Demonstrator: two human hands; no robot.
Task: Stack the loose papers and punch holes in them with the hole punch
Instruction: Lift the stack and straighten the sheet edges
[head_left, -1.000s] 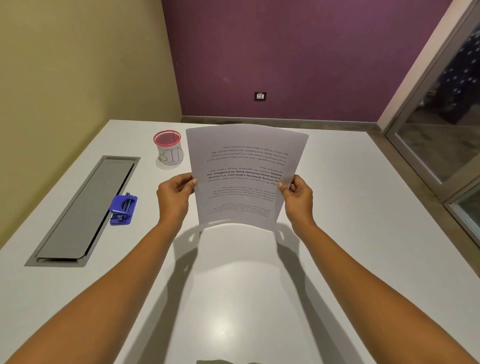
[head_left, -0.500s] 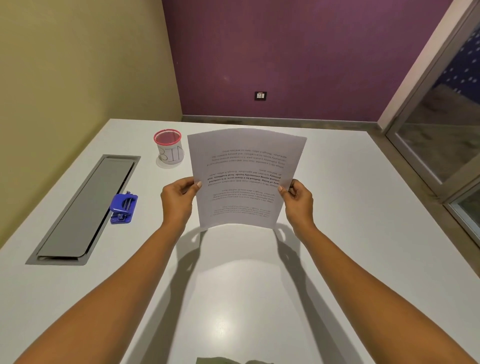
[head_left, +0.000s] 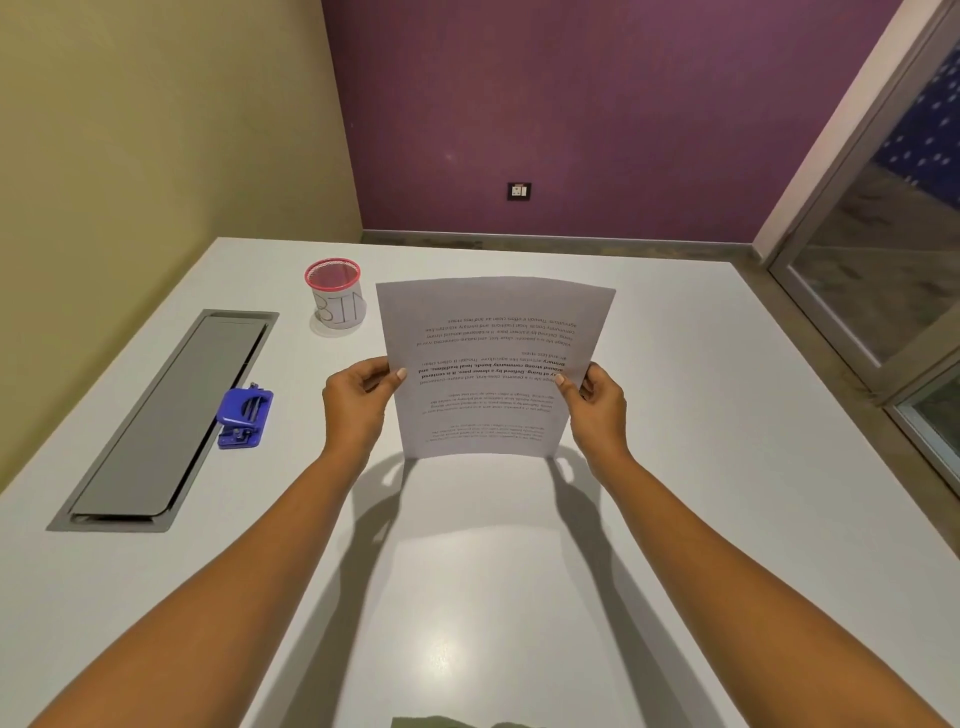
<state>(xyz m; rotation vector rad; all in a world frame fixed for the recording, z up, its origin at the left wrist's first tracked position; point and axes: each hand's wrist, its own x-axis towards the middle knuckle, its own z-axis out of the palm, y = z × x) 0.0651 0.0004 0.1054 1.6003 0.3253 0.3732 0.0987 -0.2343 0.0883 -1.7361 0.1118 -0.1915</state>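
I hold a stack of printed white papers upright over the middle of the white table, its text upside down and its bottom edge close to the tabletop. My left hand pinches the stack's left edge. On the right edge, my right hand grips at the same height. A small blue hole punch lies on the table well to the left of my left hand, beside the grey hatch.
A red-rimmed mesh cup labelled BIN stands behind and left of the papers. A long grey cable hatch is set into the table's left side. A yellow wall runs on the left, a purple wall behind, glass panels on the right.
The stack has dropped a little lower toward the table and stands squarer, with both hands still gripping its edges. The punch and cup have stayed put.
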